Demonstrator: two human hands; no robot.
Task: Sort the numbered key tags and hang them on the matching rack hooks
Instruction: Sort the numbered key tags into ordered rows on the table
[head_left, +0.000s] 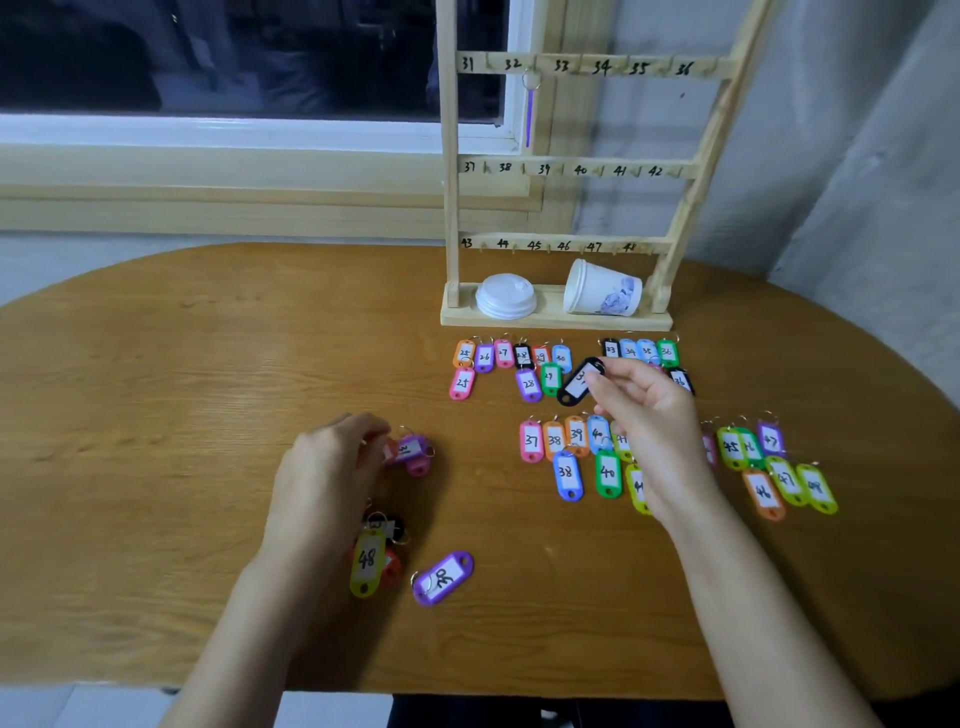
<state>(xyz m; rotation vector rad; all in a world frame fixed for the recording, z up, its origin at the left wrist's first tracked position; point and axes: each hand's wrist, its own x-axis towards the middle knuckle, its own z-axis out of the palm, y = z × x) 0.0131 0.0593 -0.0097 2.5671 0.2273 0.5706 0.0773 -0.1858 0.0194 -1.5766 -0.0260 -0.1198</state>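
Observation:
A wooden rack (571, 169) with hooks numbered 31 to 48 stands at the table's far side; one purple tag (529, 117) hangs under hook 32. My right hand (644, 415) pinches a black key tag (579, 382) above the sorted rows of coloured tags (566, 470). My left hand (332, 467) rests on the table with its fingers on a small pile of purple and pink tags (410, 453). Below it lie a yellow tag marked 48 (367, 561) and a loose purple tag (443, 578).
A stack of white lids (505, 296) and a tipped paper cup (602, 290) sit on the rack's base. The round wooden table (182, 389) ends near my body. A window sill and a wall are behind the rack.

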